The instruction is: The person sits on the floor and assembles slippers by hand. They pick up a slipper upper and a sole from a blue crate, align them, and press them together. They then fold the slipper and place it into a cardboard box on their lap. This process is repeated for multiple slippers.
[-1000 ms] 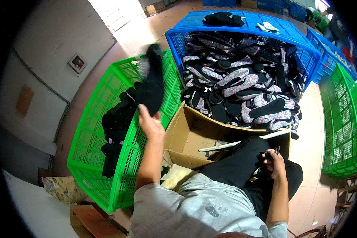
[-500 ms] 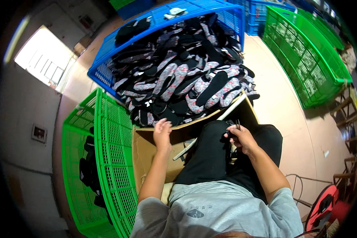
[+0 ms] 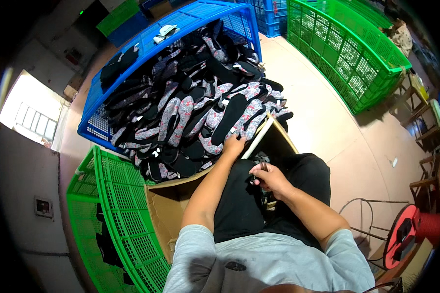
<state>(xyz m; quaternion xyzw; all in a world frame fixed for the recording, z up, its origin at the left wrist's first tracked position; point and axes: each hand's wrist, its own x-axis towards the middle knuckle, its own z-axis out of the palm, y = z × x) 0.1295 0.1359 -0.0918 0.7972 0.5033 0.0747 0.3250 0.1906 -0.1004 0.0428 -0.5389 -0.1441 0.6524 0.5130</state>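
A heap of slippers (image 3: 183, 115), black with floral grey-and-pink parts, spills from a blue crate (image 3: 90, 105) lying on its side. At the heap's near right edge my left hand (image 3: 233, 145) has its fingers closed on a slipper (image 3: 228, 119) with a black sole; the fingertips are partly hidden. Above my lap my right hand (image 3: 271, 179) is closed around small dark snips (image 3: 264, 167), mostly covered by the fingers. A cardboard box (image 3: 168, 205) with a pale strip (image 3: 256, 139) along one edge stands around my knees, below the heap.
A green crate (image 3: 124, 210) with black items stands close on my left. Another green crate (image 3: 337, 53) is at the far right, beside stacked blue crates (image 3: 269, 19). A red round-seated stool (image 3: 401, 234) stands at my right, near wooden racks (image 3: 423, 132).
My left hand has moved right and forward, from above the box to the slippers. My right hand keeps the snips near my lap. The whole view has shifted with my head.
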